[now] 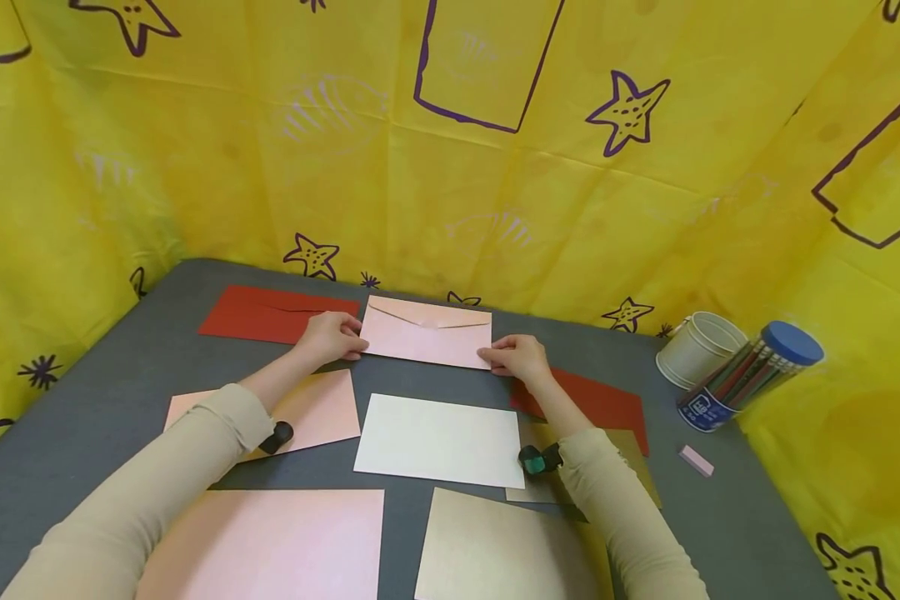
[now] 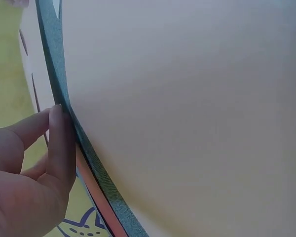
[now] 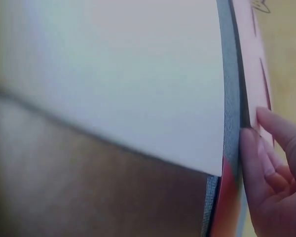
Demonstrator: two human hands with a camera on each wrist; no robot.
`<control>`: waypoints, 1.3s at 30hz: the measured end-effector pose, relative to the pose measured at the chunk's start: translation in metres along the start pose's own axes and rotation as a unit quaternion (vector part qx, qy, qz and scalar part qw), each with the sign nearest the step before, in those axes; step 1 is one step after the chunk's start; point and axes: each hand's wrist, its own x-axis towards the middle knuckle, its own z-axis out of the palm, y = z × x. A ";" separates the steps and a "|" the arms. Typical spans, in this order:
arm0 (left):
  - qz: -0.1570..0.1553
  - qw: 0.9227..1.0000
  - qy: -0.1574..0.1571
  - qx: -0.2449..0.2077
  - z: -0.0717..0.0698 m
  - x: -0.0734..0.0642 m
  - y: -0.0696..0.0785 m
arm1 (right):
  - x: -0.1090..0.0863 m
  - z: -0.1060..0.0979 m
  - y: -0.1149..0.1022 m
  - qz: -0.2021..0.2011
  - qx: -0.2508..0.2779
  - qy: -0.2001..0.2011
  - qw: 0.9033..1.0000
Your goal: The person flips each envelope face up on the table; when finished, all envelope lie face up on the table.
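At the far middle of the table lies a pale pink envelope [image 1: 427, 340], its pointed flap facing up along the back edge. My left hand [image 1: 332, 337] pinches its left end between thumb and fingers, and that hand [image 2: 37, 168] shows close at the edge in the left wrist view. The opposite end is pinched by my right hand [image 1: 520, 357], also seen at the edge in the right wrist view. Left of the envelope is a red envelope [image 1: 251, 317], partly covered by my left hand. A white envelope [image 1: 438, 440] lies in front.
A pink envelope [image 1: 326, 408] and another red one [image 1: 607, 402] lie partly under my forearms, with a gold one [image 1: 633, 454]. Nearer are large pink [image 1: 300, 542] and gold [image 1: 506, 546] sheets. To the right stand a cream pail [image 1: 693, 354] and a pencil tub [image 1: 708, 408], beside an eraser [image 1: 696, 461].
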 end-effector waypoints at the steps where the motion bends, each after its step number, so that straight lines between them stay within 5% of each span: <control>1: -0.001 1.000 0.002 0.008 0.001 0.000 0.000 | 0.000 0.001 0.000 0.000 -0.003 0.003 1.000; 10: 0.043 0.993 0.023 0.108 0.007 0.000 0.004 | 0.000 0.003 -0.005 -0.012 -0.064 0.029 0.997; 25: 0.060 0.983 0.056 0.167 0.018 0.000 0.009 | -0.003 0.008 -0.008 -0.047 -0.187 0.051 0.980; 39: 0.087 0.975 0.041 0.202 0.019 -0.001 0.009 | -0.009 0.003 -0.006 -0.070 -0.153 0.009 0.986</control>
